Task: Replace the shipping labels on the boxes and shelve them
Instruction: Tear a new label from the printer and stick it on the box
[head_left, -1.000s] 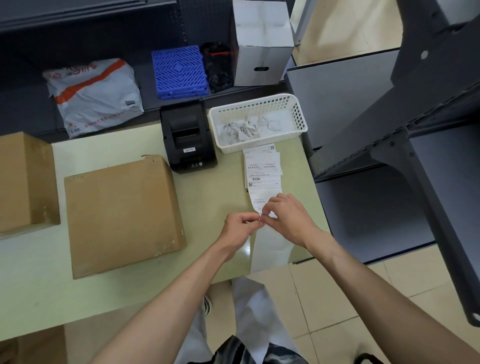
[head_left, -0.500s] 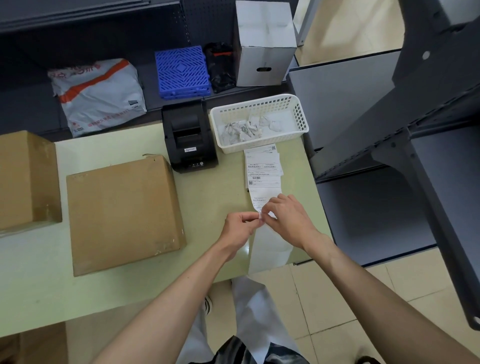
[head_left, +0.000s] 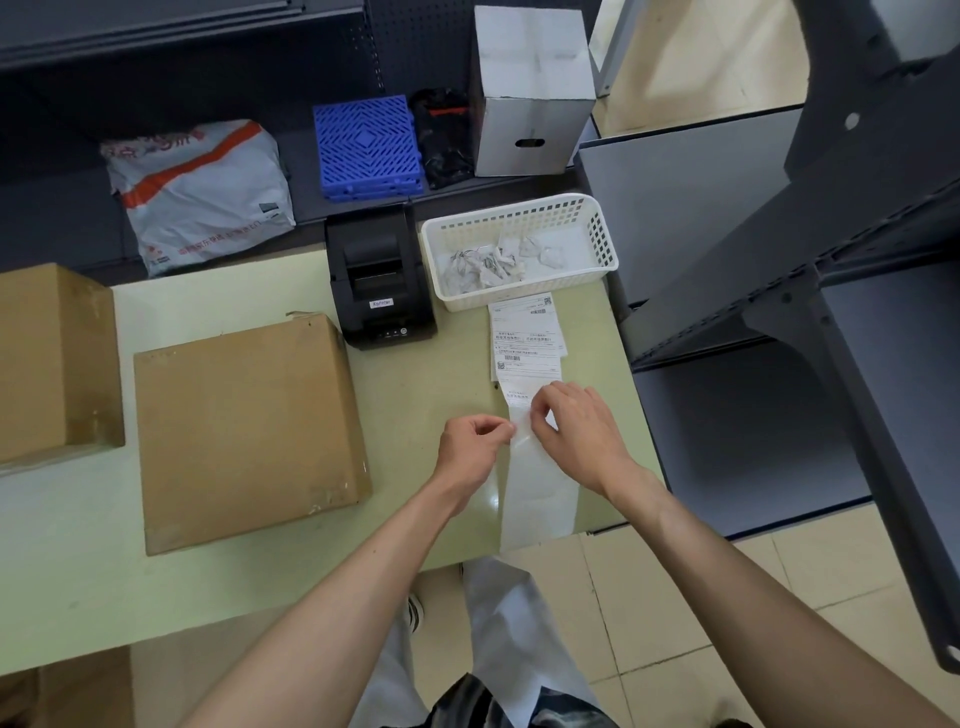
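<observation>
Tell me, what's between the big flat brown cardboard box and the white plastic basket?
The black label printer stands between the box and basket, shown in the head view.

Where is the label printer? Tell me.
The label printer sits at the table's far edge, between the large cardboard box and the white basket.

Left hand (head_left: 475, 441) and right hand (head_left: 576, 431) pinch label strip (head_left: 540, 483) beside cardboard box (head_left: 244, 431).

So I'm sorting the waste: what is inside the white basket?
The white basket holds crumpled scraps of whitish paper, apparently peeled label backing. Anything beneath the scraps is covered.
</observation>
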